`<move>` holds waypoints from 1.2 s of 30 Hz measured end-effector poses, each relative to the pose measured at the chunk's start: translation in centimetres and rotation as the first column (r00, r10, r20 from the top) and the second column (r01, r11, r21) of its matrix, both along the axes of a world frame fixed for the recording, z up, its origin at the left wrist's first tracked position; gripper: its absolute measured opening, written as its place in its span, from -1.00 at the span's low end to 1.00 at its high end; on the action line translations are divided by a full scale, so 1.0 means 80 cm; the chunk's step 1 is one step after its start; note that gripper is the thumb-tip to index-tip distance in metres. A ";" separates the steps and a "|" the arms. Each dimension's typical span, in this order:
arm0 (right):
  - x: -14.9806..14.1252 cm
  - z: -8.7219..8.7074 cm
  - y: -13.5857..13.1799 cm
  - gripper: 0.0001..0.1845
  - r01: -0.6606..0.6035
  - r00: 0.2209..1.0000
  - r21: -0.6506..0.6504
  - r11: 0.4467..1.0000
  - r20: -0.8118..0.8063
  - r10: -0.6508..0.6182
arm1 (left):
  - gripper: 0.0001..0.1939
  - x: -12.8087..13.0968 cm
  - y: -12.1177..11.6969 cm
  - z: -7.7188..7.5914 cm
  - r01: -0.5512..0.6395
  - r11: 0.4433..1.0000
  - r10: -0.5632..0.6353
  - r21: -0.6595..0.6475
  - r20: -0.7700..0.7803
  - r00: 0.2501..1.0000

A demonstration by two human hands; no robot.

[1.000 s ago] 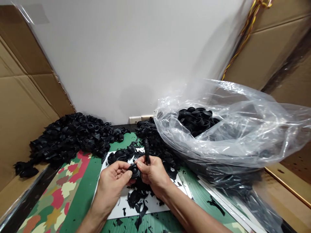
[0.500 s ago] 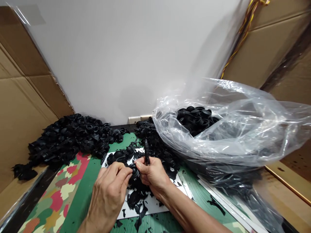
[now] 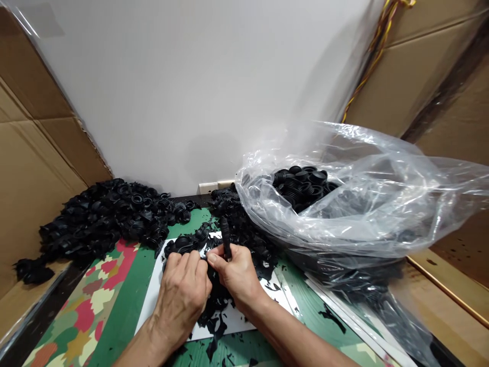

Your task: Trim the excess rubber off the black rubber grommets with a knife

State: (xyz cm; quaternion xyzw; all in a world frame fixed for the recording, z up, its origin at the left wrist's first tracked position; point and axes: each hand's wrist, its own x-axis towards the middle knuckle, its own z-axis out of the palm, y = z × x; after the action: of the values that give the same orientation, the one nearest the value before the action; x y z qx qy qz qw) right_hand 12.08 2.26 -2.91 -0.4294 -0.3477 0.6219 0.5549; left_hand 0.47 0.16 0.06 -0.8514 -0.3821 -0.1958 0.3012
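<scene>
My left hand (image 3: 184, 285) is closed, knuckles up, around a ribbed black rubber piece that is almost wholly hidden by the fingers. Against its fingertips, my right hand (image 3: 240, 275) is pinched with thumb and forefinger at the same piece. A slim black handle (image 3: 225, 237) stands up out of my right fist; its lower end is out of sight, so I cannot tell what tool it is. Under both hands lies a white sheet (image 3: 151, 306) strewn with torn black scraps (image 3: 217, 326). A few black rubber pieces (image 3: 183, 244) rest just beyond my left hand.
At the left is a large heap of black rubber pieces (image 3: 110, 219). A clear plastic bag (image 3: 367, 229) with ribbed black caps (image 3: 301, 186) stands at the right. Black offcuts (image 3: 244, 224) pile up between them. Cardboard (image 3: 34, 137) walls the sides; a pale panel (image 3: 191, 92) rises behind.
My left hand has rolled over and closed in against the right, covering the black rubber piece that showed between the fingers. The view has shifted slightly.
</scene>
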 end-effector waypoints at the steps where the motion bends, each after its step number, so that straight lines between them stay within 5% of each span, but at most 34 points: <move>1: 0.001 0.000 0.001 -0.82 0.002 1.000 0.010 1.000 0.004 -0.002 | -0.72 0.000 0.000 0.001 0.006 1.000 -0.006 0.008 0.033 0.999; 6: 0.004 0.003 0.004 -0.80 0.016 1.000 -0.012 1.000 -0.020 -0.016 | -0.80 -0.008 -0.006 0.009 0.008 0.996 0.019 -0.084 0.319 0.948; 11: 0.004 0.006 0.003 -0.80 0.010 0.998 -0.041 0.999 -0.068 -0.013 | -0.78 -0.024 -0.015 0.006 -0.060 0.950 0.233 -0.305 0.570 0.788; 15: 0.002 0.005 0.001 -0.81 0.008 0.998 -0.022 1.000 -0.061 -0.010 | -0.77 -0.032 -0.017 0.003 -0.090 0.922 0.318 -0.377 0.601 0.733; 22: 0.000 0.002 -0.001 -0.83 0.015 1.000 0.019 1.000 -0.025 -0.015 | -0.63 -0.037 -0.013 0.002 -0.148 0.854 0.425 -0.499 0.505 0.752; 25: 0.000 0.001 0.000 -0.84 0.012 1.000 0.023 1.000 -0.005 -0.012 | -0.83 -0.039 -0.011 -0.004 -0.137 0.822 0.467 -0.553 0.517 0.717; 26: 0.000 0.001 0.000 -0.85 0.012 1.000 0.023 1.000 0.002 -0.012 | -0.91 -0.039 -0.010 -0.005 -0.125 0.814 0.485 -0.567 0.546 0.683; 28: 0.000 0.001 0.000 -0.85 0.014 1.000 0.023 1.000 0.005 -0.014 | -0.75 -0.038 -0.011 -0.006 -0.057 0.800 0.502 -0.597 0.614 0.609; 32: -0.001 0.001 0.000 -0.81 0.013 0.999 0.015 1.000 -0.033 -0.013 | -0.61 -0.027 -0.011 0.000 0.212 0.718 0.496 -0.663 0.700 0.514; 36: -0.001 0.004 0.000 -0.67 0.001 0.995 0.012 1.000 -0.096 0.000 | -0.69 -0.015 -0.005 0.005 0.414 0.669 0.478 -0.618 0.783 0.398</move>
State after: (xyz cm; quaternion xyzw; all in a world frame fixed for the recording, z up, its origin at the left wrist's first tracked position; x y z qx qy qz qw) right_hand 11.97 2.26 -2.55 -0.3956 -0.3246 0.6396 0.5737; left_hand -0.74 -0.26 0.49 -0.6287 -0.5425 -0.4481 -0.3312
